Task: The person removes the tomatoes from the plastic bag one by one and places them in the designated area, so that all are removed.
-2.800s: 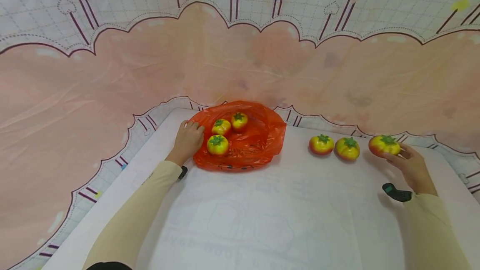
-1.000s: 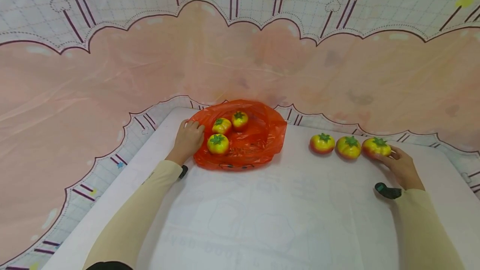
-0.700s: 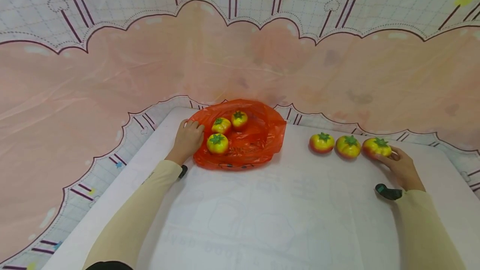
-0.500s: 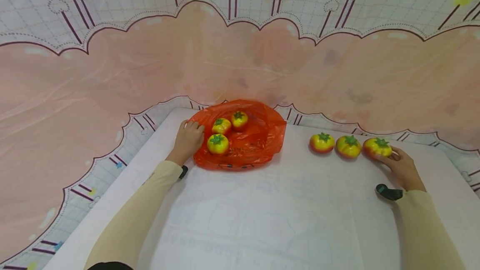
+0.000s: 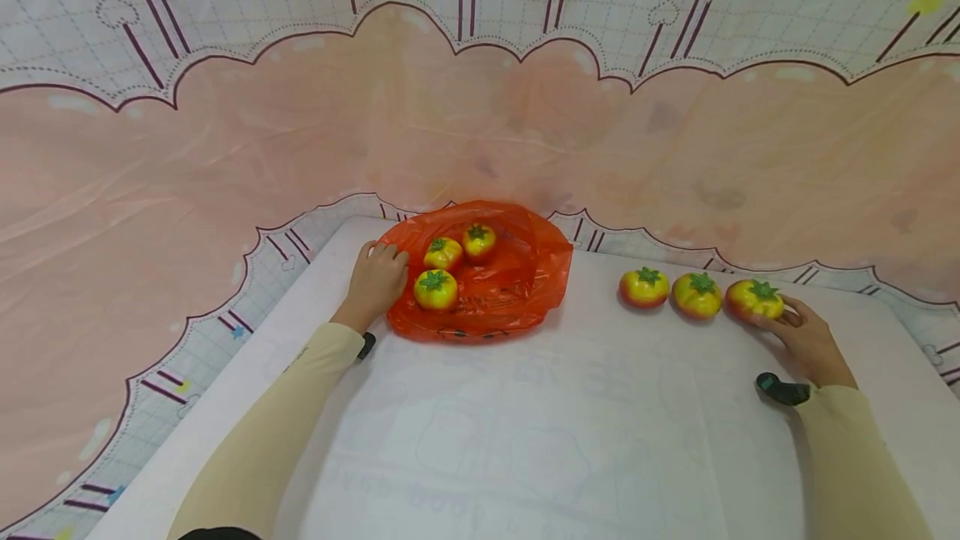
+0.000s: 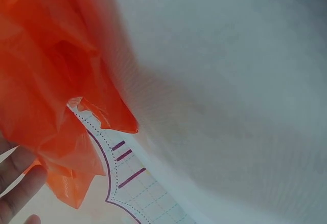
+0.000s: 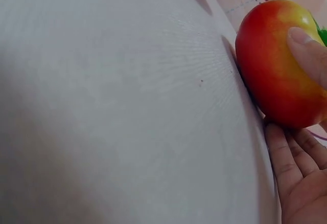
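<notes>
So the right hand (image 5: 813, 340) has the end tomato (image 5: 742, 300) in a thumb-and-fingers hold, hand curved around its right side with the gap just as wide as the fruit. Right wrist view has the thumb pressed on the yellow part and the fingers down by the underside, can't tell if they bear any weight. That tomato is at the right end of a row on the white table (image 5: 480, 407), just beside the middle tomato (image 5: 697, 298), with the left tomato (image 5: 642, 290) next along. It's a squat one, wider than tall, so the long axis lies roughly level, left to right along the row. Its green leafy top points up but tips over to the right, toward the gripping hand. The other two have their green tops facing up.

Left hand (image 5: 378, 280) is over by the red plastic bag (image 5: 551, 273), fingers bent over its left edge and pinching the film, as far as I can tell, since the fingertips are partly hidden. The bag is spread wide, mouth facing up, longer left to right than front to back. Three tomatoes sit in its left half: the front one (image 5: 435, 297), the one behind it (image 5: 442, 254), and the farthest one (image 5: 480, 242), all with green tops showing upward. Behind everything hangs a pinkish patterned cloth (image 5: 480, 123)
</notes>
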`<state>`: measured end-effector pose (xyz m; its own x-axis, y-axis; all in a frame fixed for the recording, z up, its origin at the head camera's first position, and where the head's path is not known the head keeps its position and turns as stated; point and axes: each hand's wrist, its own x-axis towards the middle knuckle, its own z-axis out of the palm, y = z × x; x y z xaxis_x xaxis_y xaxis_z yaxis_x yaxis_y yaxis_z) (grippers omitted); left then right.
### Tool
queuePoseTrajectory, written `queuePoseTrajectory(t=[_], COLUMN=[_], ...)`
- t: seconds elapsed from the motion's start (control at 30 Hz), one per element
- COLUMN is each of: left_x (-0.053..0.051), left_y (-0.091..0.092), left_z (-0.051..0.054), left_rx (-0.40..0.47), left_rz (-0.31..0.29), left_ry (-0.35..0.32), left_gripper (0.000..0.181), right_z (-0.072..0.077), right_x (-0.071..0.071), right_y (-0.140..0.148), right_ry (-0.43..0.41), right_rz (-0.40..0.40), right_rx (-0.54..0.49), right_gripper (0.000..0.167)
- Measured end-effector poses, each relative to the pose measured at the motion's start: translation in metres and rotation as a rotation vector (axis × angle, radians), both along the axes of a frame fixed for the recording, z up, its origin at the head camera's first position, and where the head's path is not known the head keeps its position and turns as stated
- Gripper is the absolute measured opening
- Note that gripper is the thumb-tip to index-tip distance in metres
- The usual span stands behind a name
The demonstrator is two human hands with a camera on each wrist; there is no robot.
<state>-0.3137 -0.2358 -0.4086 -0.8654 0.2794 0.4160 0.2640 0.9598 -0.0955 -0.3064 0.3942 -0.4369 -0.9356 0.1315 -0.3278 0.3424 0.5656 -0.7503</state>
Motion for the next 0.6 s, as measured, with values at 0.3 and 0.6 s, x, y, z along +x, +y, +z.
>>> queuePoseTrajectory(t=[0.3,0.6], left_x=[0.0,-0.002], left_y=[-0.0007,-0.0012], left_z=[0.0,-0.0023], left_rx=[0.012,0.02], left_rz=[0.013,0.021], left_ry=[-0.023,-0.031], left_gripper=[0.018,0.02], right_z=[0.002,0.0023], right_x=[0.0016,0.0023], right_y=[-0.0014,-0.0018], right_ry=[0.006,0.001], right_rz=[0.025,0.031], right_rx=[-0.009,-0.034], right_gripper=[0.104,0.101])
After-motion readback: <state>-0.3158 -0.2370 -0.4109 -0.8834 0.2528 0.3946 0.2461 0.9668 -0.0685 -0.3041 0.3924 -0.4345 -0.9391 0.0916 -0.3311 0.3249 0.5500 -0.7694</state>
